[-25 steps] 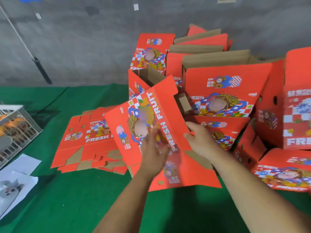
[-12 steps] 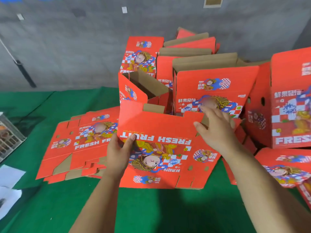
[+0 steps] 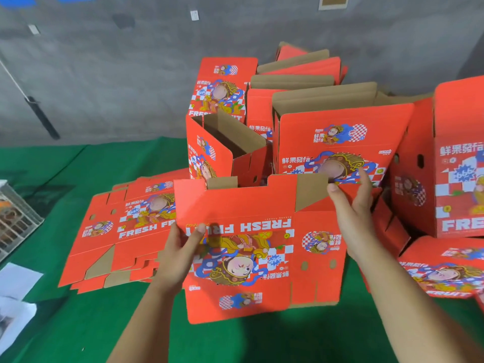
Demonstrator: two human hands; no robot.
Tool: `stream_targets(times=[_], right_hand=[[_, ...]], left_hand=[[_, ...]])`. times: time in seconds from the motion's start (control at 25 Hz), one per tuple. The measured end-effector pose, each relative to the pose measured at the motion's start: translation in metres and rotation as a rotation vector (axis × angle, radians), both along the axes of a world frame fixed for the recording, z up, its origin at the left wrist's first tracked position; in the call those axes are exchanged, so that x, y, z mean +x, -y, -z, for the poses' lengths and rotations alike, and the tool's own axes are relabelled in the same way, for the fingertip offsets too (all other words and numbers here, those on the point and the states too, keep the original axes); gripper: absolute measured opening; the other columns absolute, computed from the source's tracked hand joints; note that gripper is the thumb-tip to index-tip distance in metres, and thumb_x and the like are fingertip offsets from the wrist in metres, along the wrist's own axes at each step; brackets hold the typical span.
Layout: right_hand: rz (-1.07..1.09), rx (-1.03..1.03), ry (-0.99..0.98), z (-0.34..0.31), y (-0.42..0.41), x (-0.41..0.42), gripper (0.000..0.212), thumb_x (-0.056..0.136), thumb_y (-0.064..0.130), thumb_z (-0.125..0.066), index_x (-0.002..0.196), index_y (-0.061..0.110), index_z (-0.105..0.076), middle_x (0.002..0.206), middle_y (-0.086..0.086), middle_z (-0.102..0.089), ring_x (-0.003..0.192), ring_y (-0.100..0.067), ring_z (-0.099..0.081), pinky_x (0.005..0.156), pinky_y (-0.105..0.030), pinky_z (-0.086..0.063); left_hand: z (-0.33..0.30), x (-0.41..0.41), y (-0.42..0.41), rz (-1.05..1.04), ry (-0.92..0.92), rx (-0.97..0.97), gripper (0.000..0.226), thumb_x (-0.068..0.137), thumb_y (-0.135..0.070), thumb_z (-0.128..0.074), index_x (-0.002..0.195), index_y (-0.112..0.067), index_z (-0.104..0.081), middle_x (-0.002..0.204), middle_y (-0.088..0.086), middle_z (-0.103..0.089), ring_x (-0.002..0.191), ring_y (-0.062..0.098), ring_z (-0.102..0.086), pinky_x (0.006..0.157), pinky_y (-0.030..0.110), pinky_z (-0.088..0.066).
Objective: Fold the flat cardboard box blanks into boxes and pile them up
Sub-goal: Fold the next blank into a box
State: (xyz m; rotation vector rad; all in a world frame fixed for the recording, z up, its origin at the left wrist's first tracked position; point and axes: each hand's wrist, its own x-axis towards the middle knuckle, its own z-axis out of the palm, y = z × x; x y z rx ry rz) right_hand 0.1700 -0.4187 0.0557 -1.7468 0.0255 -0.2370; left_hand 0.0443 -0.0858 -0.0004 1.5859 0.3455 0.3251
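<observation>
The left hand (image 3: pixel 180 247) pinches the blank (image 3: pixel 251 247) at its left edge, thumb on the print. The right hand (image 3: pixel 351 208) grips its upper right corner, where a flap bends back. The blank stands upside down over the green table (image 3: pixel 78 323), barely opened. Several folded boxes (image 3: pixel 337 142) are piled behind; a stack of flat blanks (image 3: pixel 123 231) remains at left.

Held blank (image 3: pixel 251 247): red, printed upside down, standing up over the green cloth, its right end bending back.
Flat blanks (image 3: pixel 123 231): lying stacked just to its left.
Folded boxes (image 3: pixel 337 137): standing open, piled behind.
</observation>
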Motion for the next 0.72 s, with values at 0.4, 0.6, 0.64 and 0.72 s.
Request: stream_targets(times=[0.4, 0.6, 0.64, 0.72], right_hand=[[-0.088, 0.059, 0.03, 0.009, 0.02, 0.008, 0.072, 0.085, 0.075, -0.053, 0.146, 0.076, -0.014, 0.16, 0.043, -0.013, 0.152, 0.005, -0.014, 0.127, -0.045, -0.017], [-0.063, 0.016, 0.053, 0.01, 0.021, 0.015, 0.089, 0.082, 0.076, -0.059, 0.143, 0.078, 0.006, 0.149, 0.058, -0.009, 0.141, 0.022, -0.02, 0.121, -0.037, -0.018], [-0.042, 0.017, 0.096, 0.01, 0.02, 0.016, 0.093, 0.083, 0.072, -0.062, 0.146, 0.075, 0.006, 0.152, 0.055, -0.013, 0.142, 0.02, -0.023, 0.12, -0.036, -0.02], [0.013, 0.128, 0.184, 0.014, 0.023, 0.02, 0.091, 0.088, 0.06, -0.066, 0.157, 0.058, -0.006, 0.163, 0.023, -0.032, 0.145, 0.0, -0.038, 0.118, -0.035, -0.031]], left_hand=[[0.009, -0.004, 0.02, -0.053, 0.123, -0.106, 0.055, 0.087, -0.067, -0.065, 0.134, -0.041, -0.055, 0.133, -0.003, -0.069, 0.121, 0.028, -0.067, 0.091, 0.045, -0.057], [0.016, -0.008, 0.025, -0.109, 0.111, -0.11, 0.053, 0.086, -0.071, -0.062, 0.129, -0.04, -0.059, 0.126, -0.002, -0.072, 0.111, 0.025, -0.072, 0.075, 0.03, -0.06], [0.018, -0.009, 0.026, -0.12, 0.108, -0.105, 0.051, 0.086, -0.069, -0.064, 0.127, -0.039, -0.061, 0.123, -0.001, -0.073, 0.108, 0.024, -0.073, 0.073, 0.029, -0.06], [0.019, -0.01, 0.028, -0.188, 0.124, -0.105, 0.041, 0.087, -0.065, -0.068, 0.114, -0.033, -0.067, 0.108, 0.0, -0.076, 0.087, 0.019, -0.075, 0.062, 0.025, -0.058]])
